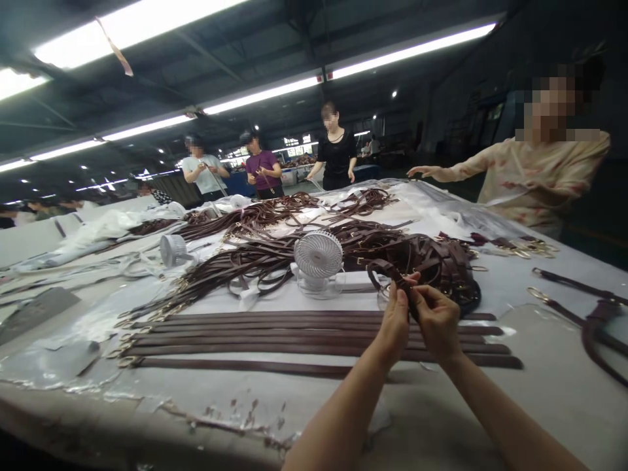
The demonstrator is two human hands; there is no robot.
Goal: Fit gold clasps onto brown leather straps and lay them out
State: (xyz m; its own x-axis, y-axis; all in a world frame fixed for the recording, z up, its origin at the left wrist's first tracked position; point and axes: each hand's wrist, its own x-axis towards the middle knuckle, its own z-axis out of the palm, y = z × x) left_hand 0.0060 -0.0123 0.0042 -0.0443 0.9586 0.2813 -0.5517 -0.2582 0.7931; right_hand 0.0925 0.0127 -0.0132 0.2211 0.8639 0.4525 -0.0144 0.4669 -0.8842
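Both my hands come together above the table, closed around a brown leather strap (383, 268) that bends into a loop at its upper end. My left hand (396, 320) pinches it from the left. Close beside it, my right hand (436, 317) grips the same strap with bent fingers. Part of the strap is hidden behind the fingers. Under my wrists lie several flat brown belts (255, 343), side by side, with metal clasps (128, 361) at their left ends. Just behind my hands is a heap of brown straps with buckles (446, 261).
A white fan (318, 256) stands left of my hands, a smaller fan (173, 251) farther left. More straps (601, 327) lie at the right. Across the table several people stand, one (544, 170) reaching out at the right. Plastic sheeting (432, 209) covers the far side.
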